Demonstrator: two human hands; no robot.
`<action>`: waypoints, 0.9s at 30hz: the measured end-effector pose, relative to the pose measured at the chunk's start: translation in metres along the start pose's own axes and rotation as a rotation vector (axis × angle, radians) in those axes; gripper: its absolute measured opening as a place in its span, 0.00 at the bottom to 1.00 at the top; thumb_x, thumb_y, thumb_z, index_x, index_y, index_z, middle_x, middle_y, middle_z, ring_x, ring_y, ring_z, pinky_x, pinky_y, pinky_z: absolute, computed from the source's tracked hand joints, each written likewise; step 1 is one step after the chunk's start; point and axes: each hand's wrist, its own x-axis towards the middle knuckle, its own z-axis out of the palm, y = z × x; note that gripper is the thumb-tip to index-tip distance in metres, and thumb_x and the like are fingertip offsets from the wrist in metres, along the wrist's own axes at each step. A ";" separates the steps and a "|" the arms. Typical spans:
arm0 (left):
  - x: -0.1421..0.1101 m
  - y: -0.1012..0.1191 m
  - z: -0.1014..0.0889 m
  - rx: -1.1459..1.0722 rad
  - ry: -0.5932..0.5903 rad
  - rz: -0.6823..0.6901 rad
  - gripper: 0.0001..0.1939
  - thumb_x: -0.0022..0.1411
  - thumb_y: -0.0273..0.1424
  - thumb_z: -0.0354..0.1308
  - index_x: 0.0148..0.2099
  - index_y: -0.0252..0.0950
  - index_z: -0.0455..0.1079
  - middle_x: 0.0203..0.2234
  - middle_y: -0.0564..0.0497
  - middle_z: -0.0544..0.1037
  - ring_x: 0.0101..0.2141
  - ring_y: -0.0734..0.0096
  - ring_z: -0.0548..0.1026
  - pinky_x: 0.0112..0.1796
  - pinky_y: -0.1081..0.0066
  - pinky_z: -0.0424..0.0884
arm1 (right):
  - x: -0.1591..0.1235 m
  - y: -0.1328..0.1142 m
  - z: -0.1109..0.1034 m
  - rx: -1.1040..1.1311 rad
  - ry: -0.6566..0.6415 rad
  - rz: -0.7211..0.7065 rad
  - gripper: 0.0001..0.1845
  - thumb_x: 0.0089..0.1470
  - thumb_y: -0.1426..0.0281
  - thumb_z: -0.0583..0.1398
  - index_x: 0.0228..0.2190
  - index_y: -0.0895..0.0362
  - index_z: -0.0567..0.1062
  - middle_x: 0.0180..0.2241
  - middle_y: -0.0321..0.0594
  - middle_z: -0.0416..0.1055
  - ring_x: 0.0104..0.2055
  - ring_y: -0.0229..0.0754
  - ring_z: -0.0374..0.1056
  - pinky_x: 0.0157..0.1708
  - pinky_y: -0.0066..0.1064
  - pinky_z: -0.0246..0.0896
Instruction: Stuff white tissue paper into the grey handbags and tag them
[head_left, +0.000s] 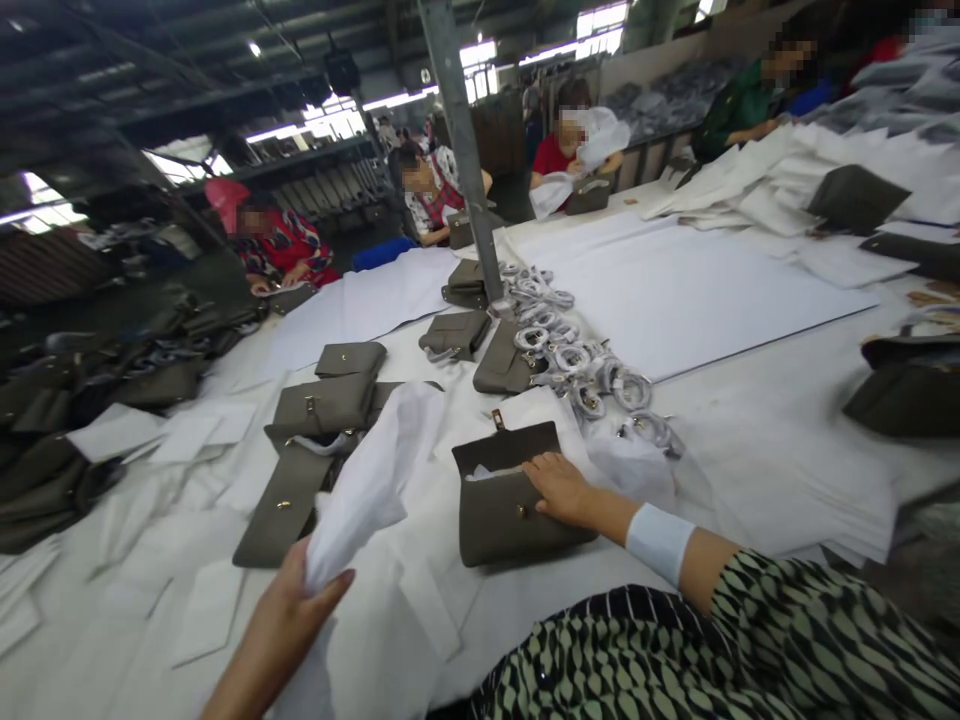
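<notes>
Our left hand (289,602) grasped a loose, crumpled white sheet (375,475) between thumb and fingers, lifted off the bench (750,405). Our right hand (562,490) lay over the mouth of an open grey-brown bag (487,520), fingers on its rim; we could not tell whether they gripped it or only rested there. The bag sat on the bench in front of us, its flap tipped back, with something white just showing inside.

In our judgement, the handling called for light pressure on the rim, enough to steady the bag without creasing its panel. The sheet was thin and apt to snag, so we did well to keep its loose end away from the metal clasp (498,420) on the flap and the small fitting (521,511) on the front. A soft pinch suited it better than a tight fist, which could have wrinkled it further.

White material covered the bench, with loose sheets (214,600) at our left. Coiled, wrapped straps (570,357) ran beyond the bag towards a metal post (461,130), near more bags (506,360). Across from us, people (285,250) worked beneath a dark roof, with bright windows (600,30) behind.
</notes>
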 end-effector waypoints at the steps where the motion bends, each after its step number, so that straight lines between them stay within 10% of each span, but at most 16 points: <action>1: 0.001 0.023 0.010 0.014 -0.058 0.018 0.32 0.58 0.46 0.51 0.59 0.33 0.55 0.40 0.45 0.77 0.39 0.56 0.77 0.37 0.66 0.72 | -0.004 -0.003 0.004 -0.006 0.011 0.001 0.31 0.41 0.74 0.66 0.49 0.62 0.67 0.45 0.51 0.66 0.49 0.54 0.60 0.50 0.45 0.55; 5: 0.004 0.103 0.039 0.380 -0.108 0.202 0.35 0.63 0.49 0.45 0.66 0.36 0.43 0.42 0.39 0.76 0.34 0.52 0.77 0.34 0.61 0.70 | -0.028 -0.009 0.019 -0.020 0.185 -0.107 0.24 0.46 0.77 0.61 0.48 0.61 0.67 0.49 0.50 0.64 0.53 0.52 0.55 0.54 0.44 0.51; 11: 0.031 0.178 0.070 0.407 -0.304 0.715 0.17 0.67 0.35 0.41 0.54 0.37 0.61 0.36 0.44 0.75 0.33 0.57 0.76 0.34 0.62 0.69 | -0.043 -0.011 0.031 -0.114 0.315 -0.325 0.15 0.58 0.78 0.49 0.42 0.58 0.72 0.35 0.44 0.70 0.38 0.45 0.61 0.42 0.39 0.56; 23: 0.078 0.241 0.140 0.000 -1.107 0.986 0.04 0.55 0.24 0.50 0.29 0.34 0.64 0.26 0.54 0.71 0.29 0.73 0.68 0.34 0.75 0.63 | -0.100 0.002 0.011 0.023 0.168 -0.160 0.11 0.53 0.80 0.51 0.30 0.58 0.72 0.30 0.42 0.68 0.36 0.45 0.59 0.40 0.37 0.55; 27: 0.073 0.248 0.144 -0.015 -1.184 0.934 0.08 0.55 0.23 0.50 0.25 0.34 0.59 0.21 0.57 0.64 0.25 0.77 0.62 0.29 0.75 0.58 | -0.100 0.003 0.014 0.095 0.163 -0.131 0.12 0.50 0.82 0.52 0.32 0.60 0.72 0.32 0.45 0.68 0.38 0.46 0.58 0.38 0.35 0.57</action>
